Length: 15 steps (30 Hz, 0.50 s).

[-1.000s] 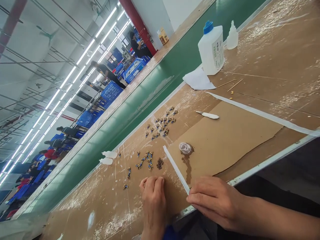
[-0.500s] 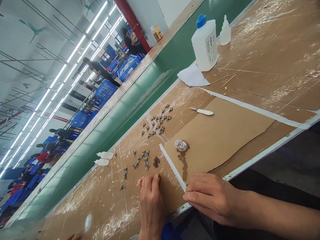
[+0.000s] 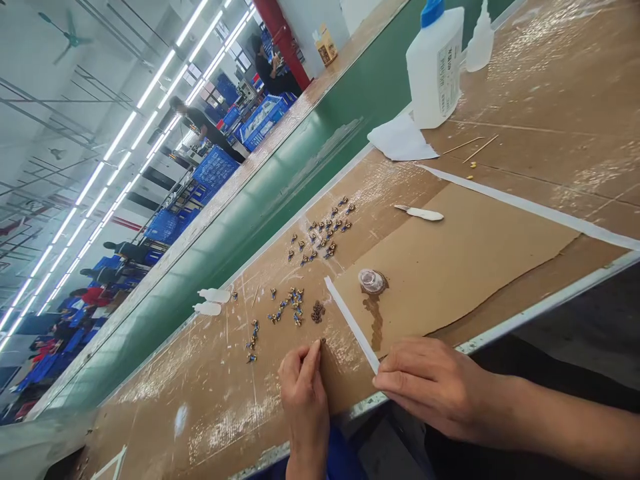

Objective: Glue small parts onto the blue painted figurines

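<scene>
My left hand (image 3: 303,377) rests on the brown tabletop with its fingers curled in. At its index fingertip is a small dark brown piece (image 3: 323,341). My right hand (image 3: 433,383) is closed in a pinch above the table edge, by the end of a white tape strip (image 3: 353,325); whatever it holds is hidden. Just beyond my left hand sits a little pile of brown pieces (image 3: 317,311). Small blue-and-gold figures (image 3: 297,303) lie past it, and another group of figures (image 3: 327,230) is farther back.
On a cardboard sheet (image 3: 480,247) are a small round container (image 3: 371,281) beside a wet stain and a white-handled knife (image 3: 423,213). A large blue-capped bottle (image 3: 435,73), a dropper bottle (image 3: 481,43), white paper (image 3: 403,140) and thin sticks (image 3: 480,149) stand or lie behind. Two small white bottles (image 3: 207,309) lie left.
My left hand has turned slightly, and the small brown piece now shows at its fingertip. The right hand keeps its pinch. The whole view has shifted a little.
</scene>
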Available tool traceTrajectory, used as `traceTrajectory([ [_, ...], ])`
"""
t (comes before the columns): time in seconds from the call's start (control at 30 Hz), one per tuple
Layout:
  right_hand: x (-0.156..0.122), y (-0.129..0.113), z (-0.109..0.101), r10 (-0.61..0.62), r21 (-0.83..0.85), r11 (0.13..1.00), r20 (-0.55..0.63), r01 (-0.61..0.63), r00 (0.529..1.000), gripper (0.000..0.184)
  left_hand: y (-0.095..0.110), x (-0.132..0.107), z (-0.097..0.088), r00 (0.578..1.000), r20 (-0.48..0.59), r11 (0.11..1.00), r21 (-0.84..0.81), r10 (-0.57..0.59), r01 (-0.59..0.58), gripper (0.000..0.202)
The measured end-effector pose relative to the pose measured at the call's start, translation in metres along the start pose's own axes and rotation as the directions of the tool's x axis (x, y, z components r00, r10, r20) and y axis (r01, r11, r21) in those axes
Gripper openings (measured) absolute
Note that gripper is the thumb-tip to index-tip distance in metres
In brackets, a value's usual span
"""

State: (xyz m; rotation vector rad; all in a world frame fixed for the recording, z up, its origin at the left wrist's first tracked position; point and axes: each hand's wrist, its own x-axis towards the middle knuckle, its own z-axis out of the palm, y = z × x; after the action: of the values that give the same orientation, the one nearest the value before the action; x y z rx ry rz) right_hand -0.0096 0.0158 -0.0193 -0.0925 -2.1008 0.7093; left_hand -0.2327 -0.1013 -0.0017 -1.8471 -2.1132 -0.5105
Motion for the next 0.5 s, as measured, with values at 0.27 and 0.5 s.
traceTrajectory([
  [0.27,0.002,0.000,-0.003,0.004,-0.019,1.000,0.014,-0.004,1.000,0.014,0.014,-0.001,0.000,1.000,-0.023,0.999,-0.044,0.021,-0.022,0.035],
  [0.5,0.004,-0.002,-0.003,0.006,-0.025,1.000,-0.005,-0.006,1.000,0.014,0.017,-0.003,0.000,1.000,-0.004,0.995,-0.093,-0.022,0.022,0.036],
])
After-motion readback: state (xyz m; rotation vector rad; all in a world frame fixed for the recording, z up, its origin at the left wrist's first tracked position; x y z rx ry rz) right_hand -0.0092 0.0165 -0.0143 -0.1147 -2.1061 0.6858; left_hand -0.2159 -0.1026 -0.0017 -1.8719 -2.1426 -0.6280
